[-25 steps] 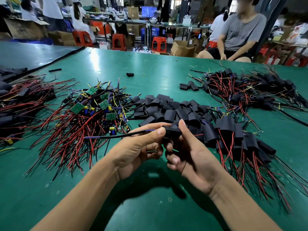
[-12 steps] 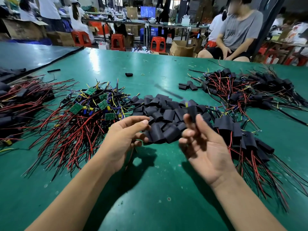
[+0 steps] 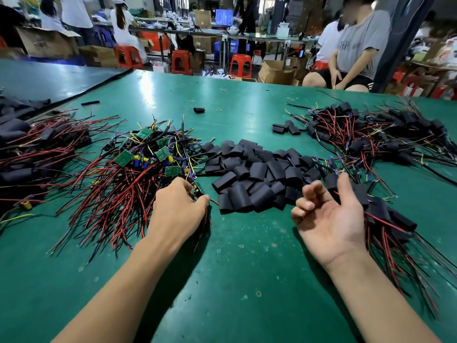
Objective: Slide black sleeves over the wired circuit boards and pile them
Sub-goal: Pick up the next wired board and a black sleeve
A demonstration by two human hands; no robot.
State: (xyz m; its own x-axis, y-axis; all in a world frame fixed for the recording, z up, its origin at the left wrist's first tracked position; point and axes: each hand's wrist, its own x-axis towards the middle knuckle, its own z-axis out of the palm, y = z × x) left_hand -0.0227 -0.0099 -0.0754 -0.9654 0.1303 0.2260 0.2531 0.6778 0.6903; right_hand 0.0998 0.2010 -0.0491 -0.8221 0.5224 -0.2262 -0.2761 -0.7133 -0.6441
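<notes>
Close to the front edge of the green worktop (image 3: pixel 247 280), left of its middle: left hand (image 3: pixel 178 209), knuckles up, thumb and fingers curled and pinching one wired circuit board (image 3: pixel 197 190) with its red leads, at the near right fringe of the pile of bare boards (image 3: pixel 148 157). Right of the middle, apart from it: right hand (image 3: pixel 329 214), palm up, fingers loosely bent, thumb raised, holding nothing, just in front of the near pile of sleeved boards (image 3: pixel 380 211), with red and black leads fanned toward the front right corner. Between the two hands and a little farther in: heap of loose black sleeves (image 3: pixel 254 174), short flattened tubes lying every way, touching the bare boards on one side and the sleeved ones on the other. Along the left edge: tangle of red wires (image 3: pixel 32 154) with dark sleeved pieces in it. Farther in, toward the right edge: second, wider far pile of sleeved boards (image 3: pixel 366 137), a few stray sleeves (image 3: pixel 286 128) just beside it. Toward the far edge, alone on bare green: single sleeve (image 3: pixel 199 110). Beyond the far edge: seated person (image 3: pixel 358 38) in a grey shirt, red stools (image 3: pixel 239 65), cardboard boxes (image 3: pixel 277 73).
</notes>
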